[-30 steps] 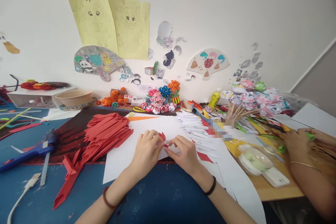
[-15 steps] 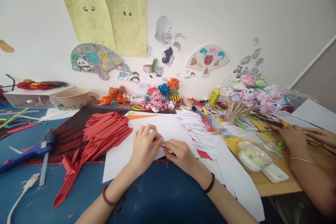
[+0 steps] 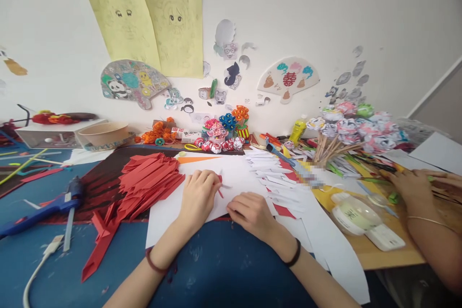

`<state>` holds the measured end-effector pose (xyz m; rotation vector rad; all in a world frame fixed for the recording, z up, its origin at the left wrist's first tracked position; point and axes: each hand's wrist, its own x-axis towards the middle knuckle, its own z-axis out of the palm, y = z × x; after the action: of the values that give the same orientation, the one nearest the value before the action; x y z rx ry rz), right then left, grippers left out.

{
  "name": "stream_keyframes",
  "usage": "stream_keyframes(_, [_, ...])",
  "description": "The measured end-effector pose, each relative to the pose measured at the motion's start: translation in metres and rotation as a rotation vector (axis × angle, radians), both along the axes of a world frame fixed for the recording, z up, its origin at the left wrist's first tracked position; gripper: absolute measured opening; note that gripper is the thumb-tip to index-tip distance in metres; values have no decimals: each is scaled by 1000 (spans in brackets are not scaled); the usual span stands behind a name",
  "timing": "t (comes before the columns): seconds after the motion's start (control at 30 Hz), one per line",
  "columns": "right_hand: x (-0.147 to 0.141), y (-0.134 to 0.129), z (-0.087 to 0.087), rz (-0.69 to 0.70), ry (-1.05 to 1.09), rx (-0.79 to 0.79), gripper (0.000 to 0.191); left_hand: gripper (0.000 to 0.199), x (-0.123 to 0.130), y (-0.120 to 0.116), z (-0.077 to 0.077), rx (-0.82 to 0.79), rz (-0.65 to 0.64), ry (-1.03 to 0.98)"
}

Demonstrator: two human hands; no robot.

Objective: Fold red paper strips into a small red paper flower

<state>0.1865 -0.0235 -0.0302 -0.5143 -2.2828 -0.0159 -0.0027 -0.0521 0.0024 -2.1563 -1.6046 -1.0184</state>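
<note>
My left hand (image 3: 198, 197) is closed, pinching a small folded paper piece (image 3: 221, 187) whose red and white strips stick out past the fingertips. Part of that piece is hidden behind the fingers. Just to the right, my right hand (image 3: 250, 214) is apart from it, with curled fingers near the front edge of a white paper sheet (image 3: 166, 224); nothing shows in them. A pile of folded red paper strips (image 3: 149, 185) lies left of my hands. Folded white paper strips (image 3: 270, 173) overlap in a row to the right.
A blue glue gun (image 3: 54, 207) and a white cable (image 3: 41, 260) lie at the left. A co-worker's arm (image 3: 426, 216) reaches in at the right, beside a clear bottle (image 3: 355, 214). Paper flowers (image 3: 353, 125) on sticks and a beige bowl (image 3: 104, 132) stand along the wall.
My right hand has let go of the paper piece and moved slightly right and down. My left hand keeps it, and its strips now show spread apart. The view has shifted slightly.
</note>
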Motion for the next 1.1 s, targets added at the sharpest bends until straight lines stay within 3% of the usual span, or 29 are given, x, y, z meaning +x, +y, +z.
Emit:
stream_keyframes(0.13, [7,4,6,-214,205,-115,15,18,-7,4,2,-67,-142,-142])
stream_keyframes(0.2, [7,5,6,-223,166,-144,28,17,-7,4,3,-97,-221,-192])
stream_keyframes(0.3, [5,5,3,-167,72,-120,15,16,-3,2,4,-121,-295,-205])
stream_keyframes(0.63, [1,1,3,19,-22,-181,18,14,-2,3,-4,-175,-198,-202])
stream_keyframes(0.8, [1,2,-2,-100,99,-120,18,10,-3,0,1,-69,-194,-192])
stream_keyframes(0.87, [1,2,-4,-154,152,-116,18,13,-1,-6,3,-24,-201,-103])
stream_keyframes(1.1, [1,6,-5,-203,158,-28,22,21,11,-22,8,-62,-247,133])
